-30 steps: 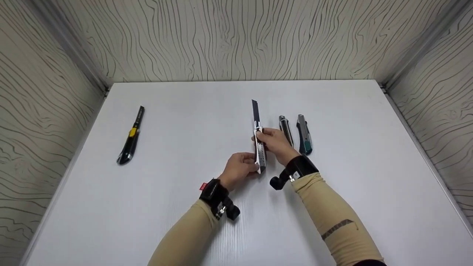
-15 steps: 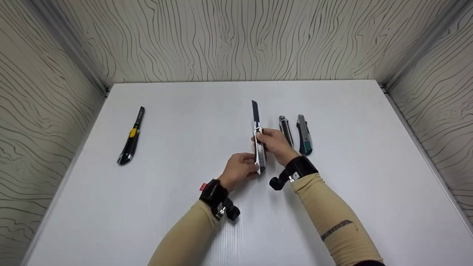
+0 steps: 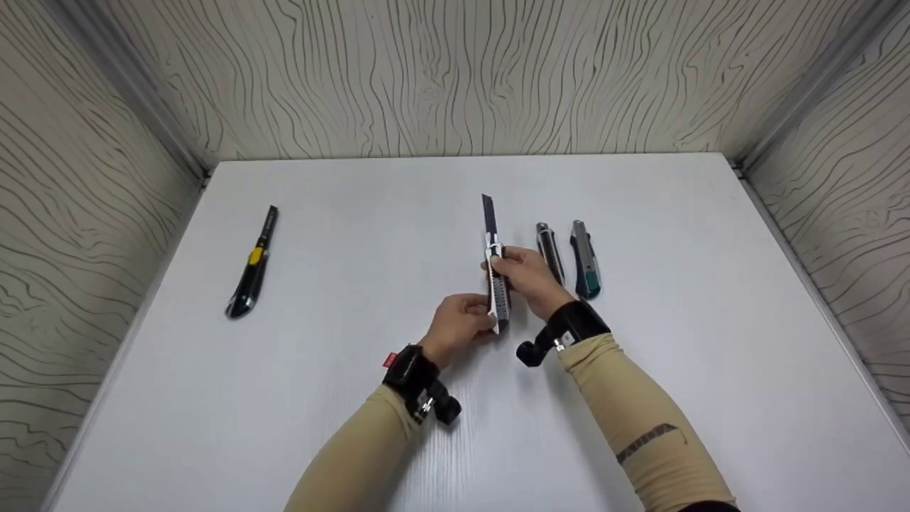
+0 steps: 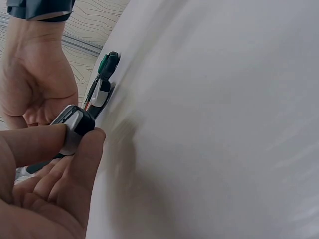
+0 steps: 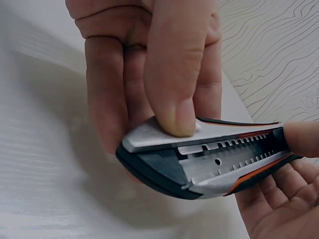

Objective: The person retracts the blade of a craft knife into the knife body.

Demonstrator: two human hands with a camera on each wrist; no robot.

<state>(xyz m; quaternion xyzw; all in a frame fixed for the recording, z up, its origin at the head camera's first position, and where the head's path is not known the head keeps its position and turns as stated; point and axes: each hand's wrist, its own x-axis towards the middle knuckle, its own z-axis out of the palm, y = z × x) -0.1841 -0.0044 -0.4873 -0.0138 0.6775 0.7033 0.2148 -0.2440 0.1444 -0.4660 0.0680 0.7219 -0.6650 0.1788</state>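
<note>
One left hand [image 3: 457, 327] pinches, thumb to fingers, the six-o'clock end of a silver-and-black metal knife [image 3: 499, 295]; the right hand [image 3: 532, 277] grips its middle. Any slip could swing its dark twelve-o'clock blade [image 3: 489, 215] against fingers.

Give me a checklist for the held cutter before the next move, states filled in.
1. Left hand grips cutter near its butt: ok.
2. Right hand grips cutter near the blade end: ok.
3. Blade retracted: not ok, well out.
4. Both hands clear of blade: ok.
5. Slider locked: cannot tell, thumb over it.
6. Yellow knife away from both hands: ok, far left.
</note>
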